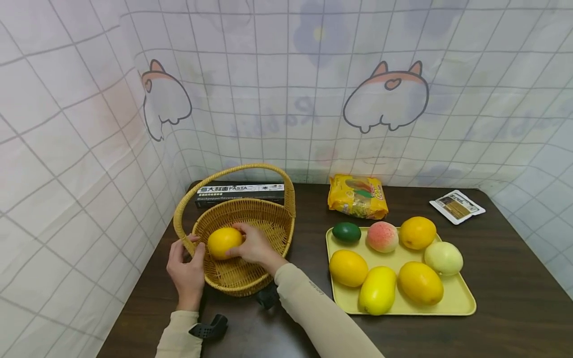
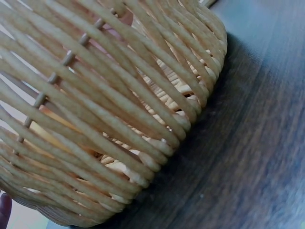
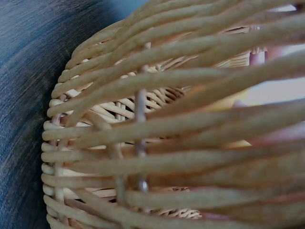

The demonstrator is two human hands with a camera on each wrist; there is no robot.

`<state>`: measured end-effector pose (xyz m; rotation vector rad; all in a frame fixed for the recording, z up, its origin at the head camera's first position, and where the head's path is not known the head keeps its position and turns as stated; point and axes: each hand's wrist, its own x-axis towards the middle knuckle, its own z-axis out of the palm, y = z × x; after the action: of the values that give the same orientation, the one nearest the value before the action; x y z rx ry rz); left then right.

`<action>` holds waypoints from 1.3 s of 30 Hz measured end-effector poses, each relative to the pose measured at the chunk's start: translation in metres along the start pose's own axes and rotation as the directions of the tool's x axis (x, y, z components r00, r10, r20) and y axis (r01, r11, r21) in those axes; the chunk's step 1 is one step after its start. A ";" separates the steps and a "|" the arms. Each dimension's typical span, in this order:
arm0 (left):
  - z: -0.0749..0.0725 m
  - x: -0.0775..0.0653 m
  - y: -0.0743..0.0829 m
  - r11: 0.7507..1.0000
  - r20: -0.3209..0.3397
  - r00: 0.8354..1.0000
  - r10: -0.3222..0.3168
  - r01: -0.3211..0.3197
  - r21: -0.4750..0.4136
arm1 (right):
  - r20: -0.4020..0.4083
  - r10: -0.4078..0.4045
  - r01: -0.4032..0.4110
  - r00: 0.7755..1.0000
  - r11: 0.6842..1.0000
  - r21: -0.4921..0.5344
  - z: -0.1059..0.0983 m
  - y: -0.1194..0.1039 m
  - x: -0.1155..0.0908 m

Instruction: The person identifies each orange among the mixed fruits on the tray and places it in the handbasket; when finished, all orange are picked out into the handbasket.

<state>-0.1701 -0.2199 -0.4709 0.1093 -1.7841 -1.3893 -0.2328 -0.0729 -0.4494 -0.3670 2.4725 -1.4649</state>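
Note:
In the head view a wicker basket (image 1: 277, 233) with a tall arched handle (image 1: 257, 165) stands on the left of the table. My left hand (image 1: 187, 271) grips its left side where the handle meets the rim, thumb and fingers on either side. My right hand (image 1: 257, 245) reaches in over the near right rim and holds a yellow-orange orange (image 1: 224, 242) inside the basket, near its left wall. Both wrist views look through the woven side, so the wicker (image 2: 119, 95) hides most of the hands and the fruit.
To the right lies a yellow tray (image 1: 456, 303) with several fruits, among them a peach (image 1: 382, 236) and a yellow mango (image 1: 378, 291). Behind are a black pasta box (image 1: 215, 198), a yellow food packet (image 1: 358, 196) and a small white packet (image 1: 457, 206). A patterned cloth (image 1: 313, 99) hangs around the table.

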 end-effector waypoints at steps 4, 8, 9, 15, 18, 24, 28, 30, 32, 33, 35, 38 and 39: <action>0.000 0.000 0.001 1.000 0.002 1.000 0.006 -0.006 -0.001 | 0.015 -0.001 0.000 1.000 1.000 0.018 0.000 -0.001 -0.001; 0.000 0.000 -0.001 1.000 0.005 1.000 0.018 -0.018 -0.007 | 0.002 -0.002 0.002 1.000 0.998 0.066 0.001 -0.002 0.000; 0.000 0.000 -0.001 1.000 0.009 1.000 0.020 -0.020 -0.010 | -0.016 -0.009 0.010 1.000 0.996 0.085 0.001 -0.001 0.001; -0.001 -0.002 -0.002 0.999 0.016 1.000 0.027 -0.026 -0.019 | -0.171 -0.112 0.140 0.979 0.977 0.162 0.000 0.001 -0.002; -0.001 -0.002 -0.002 1.000 0.015 0.999 0.030 -0.029 -0.010 | -0.220 -0.186 0.228 0.958 0.957 0.182 -0.003 0.001 -0.007; -0.001 0.001 -0.001 0.999 0.013 0.999 0.036 -0.036 -0.016 | -0.244 -0.296 0.340 0.923 0.926 0.163 -0.020 0.002 -0.018; -0.001 0.003 -0.001 0.999 0.010 0.999 0.042 -0.041 -0.024 | -0.240 -0.320 0.359 0.917 0.923 0.140 -0.037 0.006 -0.029; -0.001 0.003 -0.002 0.999 0.014 0.999 0.039 -0.039 -0.022 | -0.248 -0.326 0.366 0.912 0.921 0.135 -0.045 0.008 -0.036; -0.001 0.003 -0.002 0.999 0.020 0.999 0.035 -0.034 -0.021 | -0.269 -0.335 0.379 0.903 0.916 0.130 -0.052 0.012 -0.043; -0.001 0.003 -0.002 0.999 0.022 0.999 0.031 -0.031 -0.019 | -0.280 -0.335 0.381 0.899 0.916 0.127 -0.056 0.014 -0.047; -0.001 0.003 -0.002 1.000 0.023 0.999 0.026 -0.026 -0.014 | -0.298 -0.334 0.385 0.894 0.914 0.129 -0.063 0.018 -0.056; -0.001 0.002 -0.002 1.000 0.022 1.000 0.020 -0.020 -0.010 | -0.301 -0.323 0.375 0.897 0.918 0.133 -0.077 0.026 -0.070; 0.000 0.002 -0.002 1.000 0.023 1.000 0.020 -0.020 -0.008 | -0.301 -0.322 0.373 0.898 0.918 0.131 -0.083 0.028 -0.076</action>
<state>-0.1718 -0.2221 -0.4717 0.0717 -1.7940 -1.3884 -0.1920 0.0339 -0.4295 -0.6382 2.5412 -1.9985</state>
